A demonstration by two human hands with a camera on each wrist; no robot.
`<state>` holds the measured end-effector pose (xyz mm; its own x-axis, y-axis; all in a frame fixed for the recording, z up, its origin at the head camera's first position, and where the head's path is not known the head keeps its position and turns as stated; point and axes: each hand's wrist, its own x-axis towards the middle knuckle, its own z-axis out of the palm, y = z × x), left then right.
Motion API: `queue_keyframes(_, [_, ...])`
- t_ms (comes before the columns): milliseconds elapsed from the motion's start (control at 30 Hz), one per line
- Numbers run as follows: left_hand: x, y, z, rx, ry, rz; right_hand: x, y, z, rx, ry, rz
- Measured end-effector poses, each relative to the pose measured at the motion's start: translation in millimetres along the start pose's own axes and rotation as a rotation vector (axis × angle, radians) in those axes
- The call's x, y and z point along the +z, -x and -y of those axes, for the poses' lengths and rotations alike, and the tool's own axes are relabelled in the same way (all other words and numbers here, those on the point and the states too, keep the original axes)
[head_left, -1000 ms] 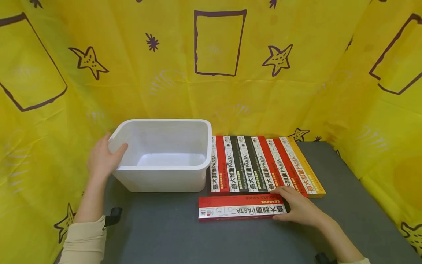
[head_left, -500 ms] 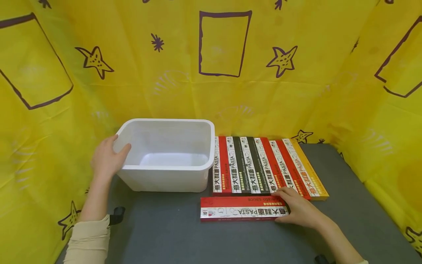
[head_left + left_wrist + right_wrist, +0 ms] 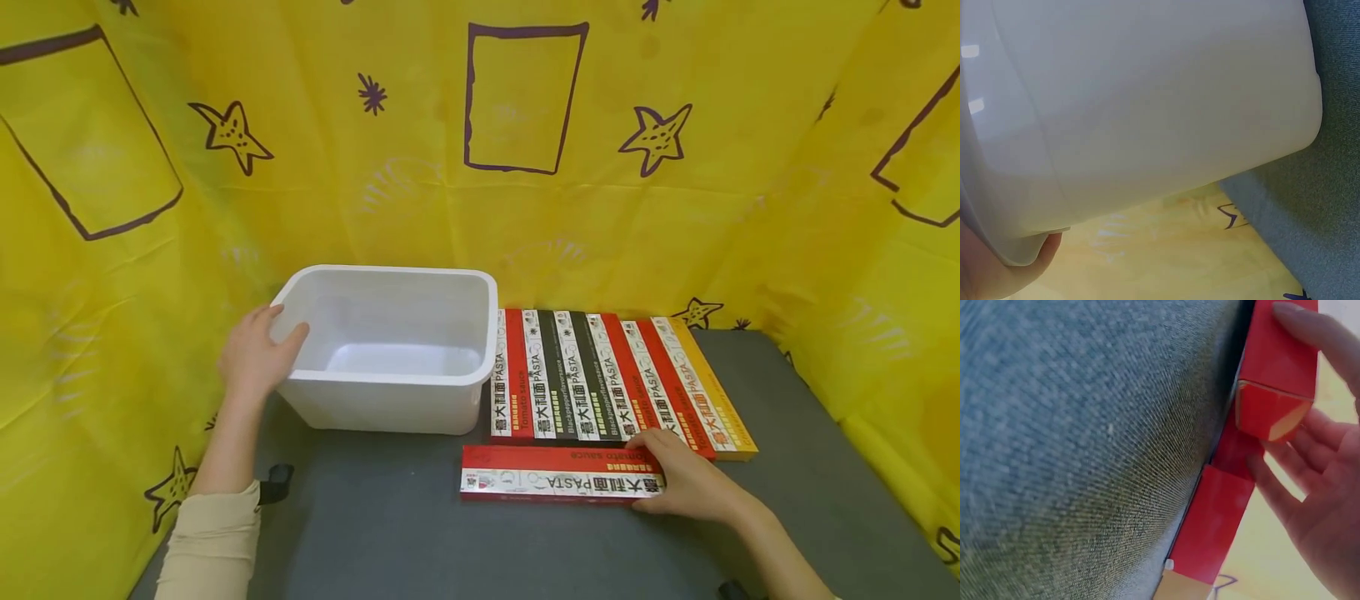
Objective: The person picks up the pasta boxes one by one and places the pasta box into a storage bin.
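Note:
My left hand grips the left rim of a white plastic bin, thumb on the inner side. In the left wrist view, fingers curl under the rim of that bin. A red and white tomato sauce pasta box lies crosswise in front of a row of similar boxes. My right hand holds its right end between thumb and fingers. In the right wrist view, the thumb lies on the red box, and the other fingers are on its far side.
Several pasta boxes, red, black and yellow, lie side by side right of the bin. A yellow patterned cloth surrounds the back and sides of the dark grey table.
The whole head view has shifted slightly, so everything sits further right. The dark gap between the box's right end and my right hand has closed. My left hand stays on the bin's rim.

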<state>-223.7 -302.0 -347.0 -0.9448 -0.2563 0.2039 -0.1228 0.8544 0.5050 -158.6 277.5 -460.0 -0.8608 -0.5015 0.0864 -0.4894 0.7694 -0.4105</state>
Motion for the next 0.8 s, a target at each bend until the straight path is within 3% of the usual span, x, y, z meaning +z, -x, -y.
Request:
queue_keyframes(433, [0.7, -2.6, -1.4, 0.007, -0.019, 0.019, -11, 6, 1, 0.064, -0.389, -0.046])
queue_keyframes(800, [1.6, -3.7, 0.6, 0.011, 0.002, 0.013, -21, -2, 14, -0.026, -0.694, -0.099])
